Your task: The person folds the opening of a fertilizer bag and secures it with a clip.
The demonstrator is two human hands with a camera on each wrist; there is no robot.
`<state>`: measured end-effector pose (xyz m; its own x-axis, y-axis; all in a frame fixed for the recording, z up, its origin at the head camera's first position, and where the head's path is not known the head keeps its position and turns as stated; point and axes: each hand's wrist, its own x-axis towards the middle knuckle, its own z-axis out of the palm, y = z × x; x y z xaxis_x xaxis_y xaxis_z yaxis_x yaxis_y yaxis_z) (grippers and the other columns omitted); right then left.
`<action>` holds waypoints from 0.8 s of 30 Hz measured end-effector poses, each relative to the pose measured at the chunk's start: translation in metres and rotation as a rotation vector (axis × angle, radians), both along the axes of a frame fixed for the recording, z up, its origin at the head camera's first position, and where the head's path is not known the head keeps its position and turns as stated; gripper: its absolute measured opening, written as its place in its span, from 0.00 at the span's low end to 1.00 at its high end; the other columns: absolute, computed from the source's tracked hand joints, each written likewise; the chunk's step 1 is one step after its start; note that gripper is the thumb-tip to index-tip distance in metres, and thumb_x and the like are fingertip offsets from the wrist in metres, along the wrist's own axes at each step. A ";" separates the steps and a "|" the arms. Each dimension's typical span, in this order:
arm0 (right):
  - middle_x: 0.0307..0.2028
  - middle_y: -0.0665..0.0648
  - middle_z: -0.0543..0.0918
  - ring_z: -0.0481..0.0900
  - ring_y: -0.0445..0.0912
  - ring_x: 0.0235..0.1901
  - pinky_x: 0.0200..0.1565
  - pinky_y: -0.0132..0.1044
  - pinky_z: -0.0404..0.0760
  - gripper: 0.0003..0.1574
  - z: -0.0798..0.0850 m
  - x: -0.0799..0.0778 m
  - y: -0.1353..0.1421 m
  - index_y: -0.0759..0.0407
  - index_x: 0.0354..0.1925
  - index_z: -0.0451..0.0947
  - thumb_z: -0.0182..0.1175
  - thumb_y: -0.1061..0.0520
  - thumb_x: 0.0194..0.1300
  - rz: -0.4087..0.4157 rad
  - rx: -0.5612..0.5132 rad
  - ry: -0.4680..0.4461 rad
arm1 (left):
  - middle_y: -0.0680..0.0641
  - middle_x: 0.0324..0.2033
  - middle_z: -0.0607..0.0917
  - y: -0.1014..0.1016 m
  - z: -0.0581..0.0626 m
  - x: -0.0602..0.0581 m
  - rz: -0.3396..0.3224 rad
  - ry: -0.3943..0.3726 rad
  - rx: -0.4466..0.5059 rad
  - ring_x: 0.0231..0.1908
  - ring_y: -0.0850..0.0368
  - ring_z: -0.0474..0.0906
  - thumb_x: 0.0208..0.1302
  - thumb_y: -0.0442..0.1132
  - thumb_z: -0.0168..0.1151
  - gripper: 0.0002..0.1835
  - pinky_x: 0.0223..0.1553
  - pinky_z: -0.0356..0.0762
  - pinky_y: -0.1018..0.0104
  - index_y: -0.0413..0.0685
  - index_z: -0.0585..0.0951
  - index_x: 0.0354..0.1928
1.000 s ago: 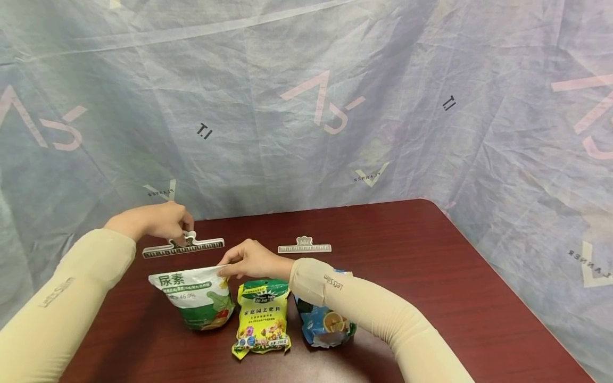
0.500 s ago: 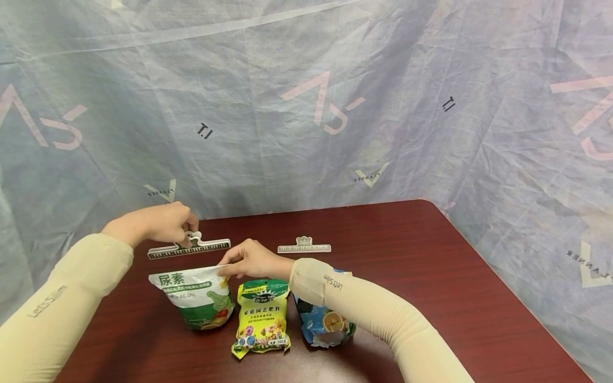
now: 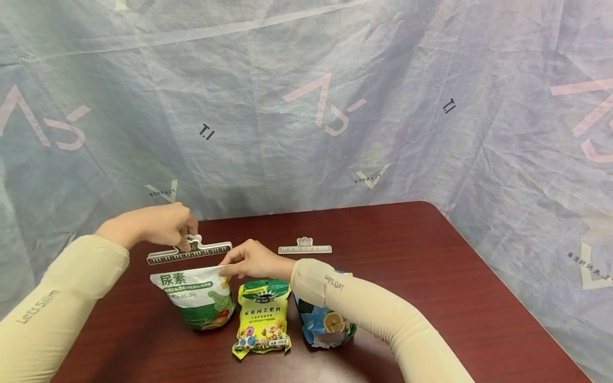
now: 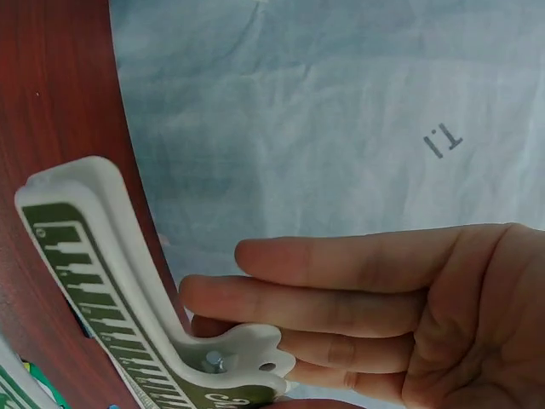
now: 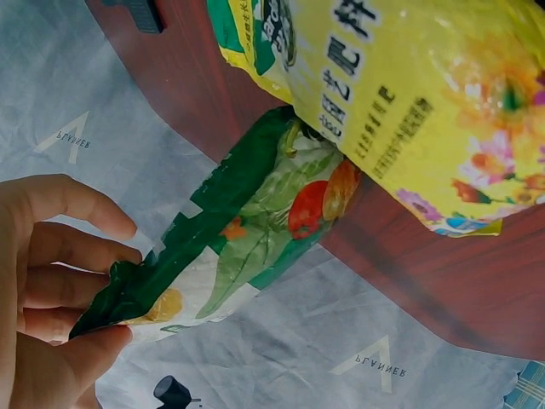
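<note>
My left hand (image 3: 165, 226) pinches a long white clip (image 3: 189, 251) by its handle, just behind the green and white bag (image 3: 201, 308). A dark piano-key pattern runs along the clip's bar (image 4: 98, 290) in the left wrist view. With thumb and fingers my right hand (image 3: 256, 260) pinches the top right corner of that bag, which stands upright with vegetables printed on it. In the right wrist view the pinched corner of the bag (image 5: 247, 230) lies between thumb and fingertips. Right beside it is a yellow fertilizer bag (image 3: 263, 319), below my right wrist.
A blue bag (image 3: 321, 324) with an orange-slice print stands to the right, partly hidden under my right sleeve. A second piano-key clip (image 3: 305, 247) lies farther back on the dark red table (image 3: 407, 255). A grey printed cloth (image 3: 306, 106) hangs behind the table.
The left hand has brought the clip slightly to the right, behind the green and white bag. The right hand and the bags stay in place.
</note>
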<state>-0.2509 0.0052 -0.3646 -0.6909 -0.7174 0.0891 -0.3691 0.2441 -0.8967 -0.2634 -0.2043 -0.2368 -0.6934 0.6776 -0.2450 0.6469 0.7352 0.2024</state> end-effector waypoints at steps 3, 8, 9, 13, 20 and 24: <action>0.28 0.46 0.84 0.81 0.37 0.29 0.30 0.32 0.80 0.07 0.000 0.000 0.000 0.55 0.35 0.85 0.63 0.56 0.59 0.000 0.001 0.000 | 0.56 0.21 0.83 0.000 0.001 0.001 -0.013 -0.001 0.001 0.22 0.66 0.77 0.46 0.36 0.71 0.09 0.26 0.76 0.68 0.42 0.81 0.29; 0.28 0.46 0.83 0.81 0.38 0.30 0.31 0.33 0.80 0.07 0.001 0.001 0.000 0.55 0.35 0.85 0.63 0.56 0.59 0.001 0.001 -0.007 | 0.55 0.22 0.83 -0.001 0.003 0.003 -0.038 -0.005 0.012 0.22 0.67 0.78 0.46 0.39 0.71 0.09 0.26 0.76 0.69 0.43 0.81 0.28; 0.29 0.46 0.83 0.81 0.39 0.30 0.31 0.34 0.80 0.07 0.002 0.001 0.000 0.55 0.35 0.85 0.63 0.56 0.58 0.003 0.000 -0.007 | 0.55 0.22 0.83 -0.002 0.003 0.003 -0.043 -0.008 0.016 0.22 0.67 0.77 0.47 0.39 0.71 0.08 0.26 0.75 0.69 0.44 0.81 0.28; 0.29 0.46 0.83 0.81 0.39 0.30 0.31 0.33 0.80 0.07 0.002 0.001 0.001 0.56 0.35 0.85 0.63 0.56 0.58 0.007 -0.007 -0.009 | 0.57 0.21 0.83 -0.004 0.004 0.003 -0.064 -0.017 0.036 0.20 0.68 0.76 0.48 0.37 0.70 0.06 0.24 0.74 0.71 0.44 0.82 0.27; 0.30 0.45 0.83 0.81 0.38 0.29 0.31 0.32 0.80 0.08 0.001 0.001 0.001 0.56 0.36 0.85 0.63 0.56 0.58 -0.001 -0.007 -0.024 | 0.57 0.23 0.83 -0.006 0.006 0.005 -0.073 -0.021 0.046 0.22 0.69 0.77 0.48 0.36 0.69 0.05 0.25 0.75 0.70 0.46 0.82 0.28; 0.31 0.45 0.83 0.81 0.38 0.29 0.31 0.32 0.80 0.09 0.002 0.001 0.002 0.56 0.37 0.85 0.63 0.55 0.58 -0.001 -0.004 -0.031 | 0.58 0.21 0.82 -0.007 0.005 0.006 -0.092 -0.012 0.061 0.20 0.70 0.74 0.48 0.36 0.70 0.05 0.23 0.73 0.71 0.47 0.82 0.26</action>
<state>-0.2495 0.0072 -0.3628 -0.6939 -0.7167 0.0702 -0.3410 0.2412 -0.9086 -0.2571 -0.2111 -0.2320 -0.6246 0.7522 -0.2099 0.7084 0.6588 0.2531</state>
